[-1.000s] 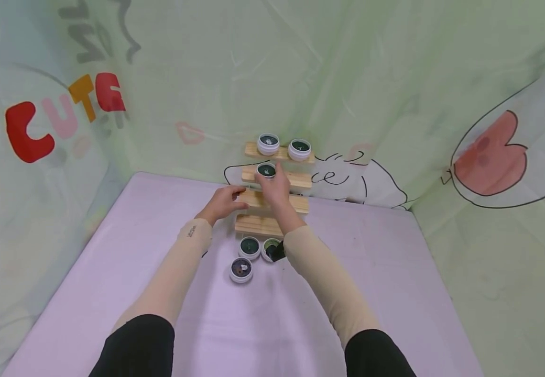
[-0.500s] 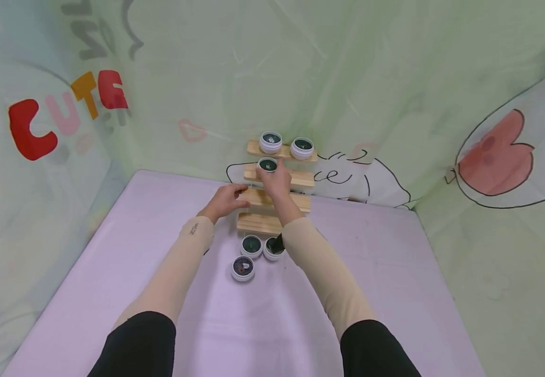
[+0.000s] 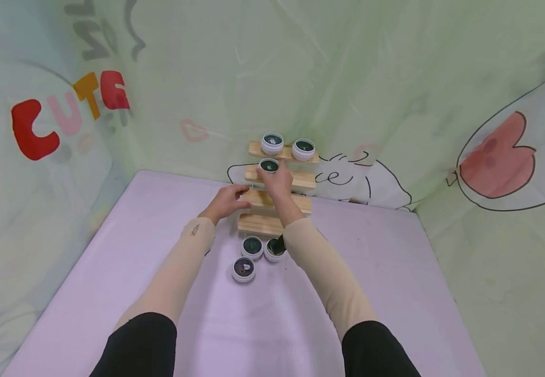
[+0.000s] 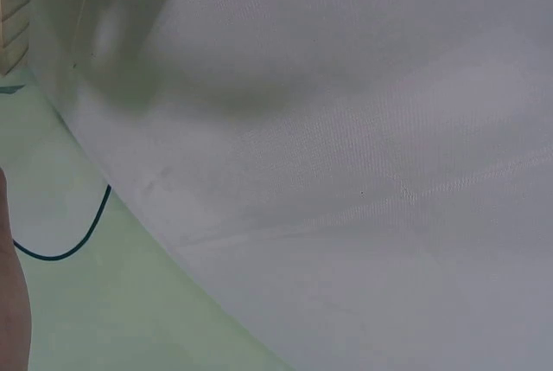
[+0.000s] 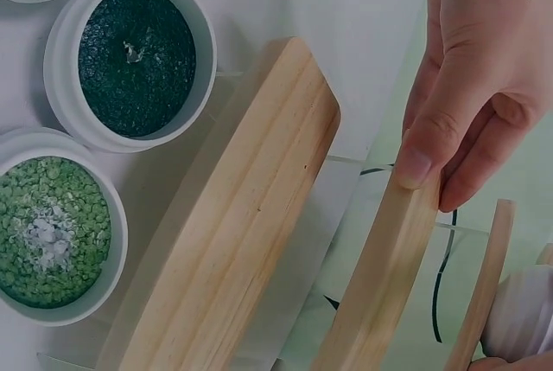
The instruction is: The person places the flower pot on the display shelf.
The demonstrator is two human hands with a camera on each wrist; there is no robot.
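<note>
My right hand point(image 3: 278, 182) grips a round white jar point(image 3: 269, 166) with a dark green filling, over the left end of the second shelf from the top. That jar's white side point(image 5: 523, 310) shows at the lower right edge of the right wrist view. With thumb and fingers, my left hand point(image 3: 227, 201) pinches the left end of the wooden shelf point(image 5: 380, 276) one tier lower. These shelves belong to a tiered wooden stand point(image 3: 259, 224). Two more white jars, a left one point(image 3: 272, 142) and a right one point(image 3: 303, 149), sit on the top shelf.
On the lilac tabletop point(image 3: 348, 293), in front of the stand, are a dark green jar point(image 3: 252, 246), a jar with light green granules point(image 5: 52, 233) and a dark-filled jar point(image 3: 243, 268). A printed cloth wall point(image 3: 197, 78) rises close behind the stand.
The jar in my right hand has shifted slightly back over the second shelf. My left hand keeps its hold on the shelf end, and the head view has shifted a little.
</note>
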